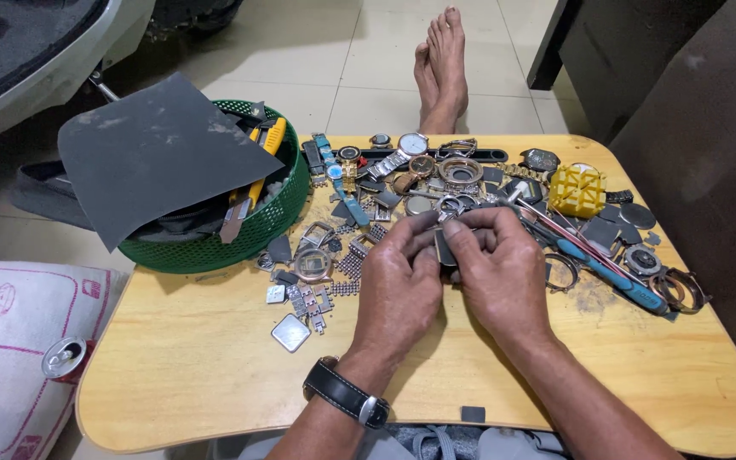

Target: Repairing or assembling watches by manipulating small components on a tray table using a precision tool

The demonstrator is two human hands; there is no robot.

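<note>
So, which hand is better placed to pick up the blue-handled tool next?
Probably the right hand: the blue-handled tool lies just beside it on the table, while the left hand is farther away. Both hands hold a small dark part.

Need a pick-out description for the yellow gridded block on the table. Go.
Start at the wooden table and go to its far right side, beyond the right hand. Among dark flat watch parts there sits the yellow block. It alone is bright yellow plastic, chunky, with a raised grid on top.
</note>
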